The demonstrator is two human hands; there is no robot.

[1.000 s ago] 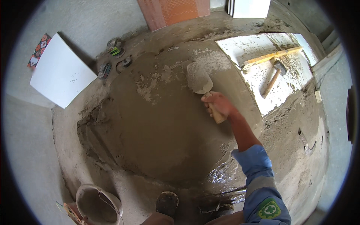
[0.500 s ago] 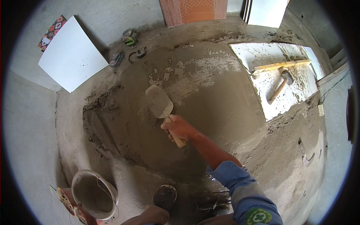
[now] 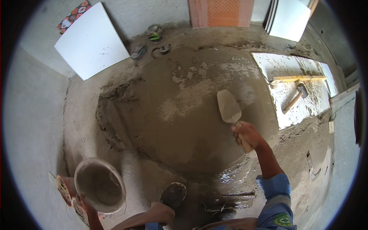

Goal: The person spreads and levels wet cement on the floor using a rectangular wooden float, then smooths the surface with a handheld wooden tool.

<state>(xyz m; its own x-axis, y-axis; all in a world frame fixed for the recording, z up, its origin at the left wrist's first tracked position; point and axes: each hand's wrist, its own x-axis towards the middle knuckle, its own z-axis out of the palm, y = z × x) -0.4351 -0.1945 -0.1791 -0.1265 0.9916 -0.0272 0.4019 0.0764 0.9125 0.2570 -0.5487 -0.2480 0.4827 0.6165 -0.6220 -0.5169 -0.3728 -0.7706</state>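
My right hand (image 3: 247,135) grips the wooden handle of a trowel (image 3: 229,106). Its grey blade lies over the wet mortar bed (image 3: 184,115) spread on the floor, pointing away from me. My left hand (image 3: 85,205) is low at the left, fingers on the rim of a mortar-stained bucket (image 3: 99,186) that it holds tilted. Only part of that hand shows behind the bucket. My foot (image 3: 173,194) stands at the near edge of the mortar.
A white tile (image 3: 92,40) leans on the left wall, more tiles (image 3: 287,17) stand at the back right. A laid tile (image 3: 295,88) carries a wooden straightedge (image 3: 297,79) and a hammer (image 3: 294,99). Small tools (image 3: 153,33) lie by the back wall.
The right hand has swung the trowel from the middle of the mortar back toward the right. The bucket has come further into view at the lower left.
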